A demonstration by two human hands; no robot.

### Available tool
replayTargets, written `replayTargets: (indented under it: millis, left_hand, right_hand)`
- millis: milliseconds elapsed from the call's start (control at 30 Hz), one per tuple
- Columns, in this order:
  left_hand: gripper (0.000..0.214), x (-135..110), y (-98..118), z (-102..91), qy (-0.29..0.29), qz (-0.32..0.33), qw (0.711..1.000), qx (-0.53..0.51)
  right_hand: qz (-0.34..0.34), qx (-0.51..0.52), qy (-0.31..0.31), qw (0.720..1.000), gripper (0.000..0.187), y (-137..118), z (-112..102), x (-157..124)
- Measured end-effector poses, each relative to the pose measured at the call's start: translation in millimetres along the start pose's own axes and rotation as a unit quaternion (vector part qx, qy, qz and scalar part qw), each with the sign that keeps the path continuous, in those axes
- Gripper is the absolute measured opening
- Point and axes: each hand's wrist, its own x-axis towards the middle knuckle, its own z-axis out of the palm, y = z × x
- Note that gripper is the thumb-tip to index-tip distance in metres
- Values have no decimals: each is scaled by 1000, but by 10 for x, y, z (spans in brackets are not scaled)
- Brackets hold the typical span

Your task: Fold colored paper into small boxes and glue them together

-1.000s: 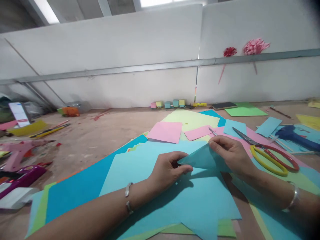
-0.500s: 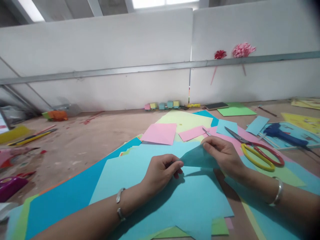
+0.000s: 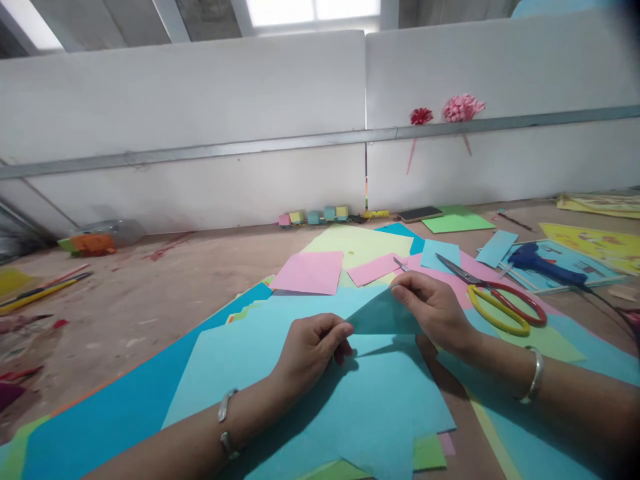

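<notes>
Both hands hold a small folded light-blue paper piece (image 3: 383, 317) just above a large light-blue sheet (image 3: 320, 393). My left hand (image 3: 313, 347) pinches its left corner with the fingers closed. My right hand (image 3: 433, 310) pinches its upper right edge, fingers closed too. A bracelet shows on each wrist.
Red and yellow scissors (image 3: 493, 300) lie right of my right hand. Pink sheets (image 3: 313, 272), a pale yellow-green sheet (image 3: 357, 240) and a dark blue sheet (image 3: 125, 407) cover the table. A blue glue gun (image 3: 543, 263) lies at right. Paper flowers (image 3: 463, 107) hang on the wall rail.
The view has swung to the right, so the table's things sit further left in frame. Both hands keep their pinch on the folded paper piece, its shape barely altered.
</notes>
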Motion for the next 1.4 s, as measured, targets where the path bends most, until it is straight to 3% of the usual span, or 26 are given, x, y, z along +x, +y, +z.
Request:
replayTargets:
  millis: [200, 433, 867, 1067, 1233, 1400]
  left_hand:
    - [22, 16, -26, -2, 24, 33, 999, 2]
    - [21, 4, -45, 23, 23, -12, 997, -66]
    - [30, -6, -63, 10, 19, 20, 999, 40]
    - [36, -13, -64, -38, 2, 95, 988, 123]
    - [40, -20, -42, -57, -19, 132, 985, 111]
    - [40, -35, -15, -52, -2, 146, 984, 106]
  right_hand:
    - [16, -13, 11, 1000, 21, 34, -9, 18]
    - [34, -13, 14, 999, 22, 47, 0, 10]
    - [7, -3, 21, 1000, 19, 9, 32, -40]
    - [-11, 10, 1, 1000, 16, -19, 42, -64]
    - [-23, 9, 8, 1000, 15, -7, 58, -63]
    - [-18, 4, 10, 1000, 15, 2, 51, -65]
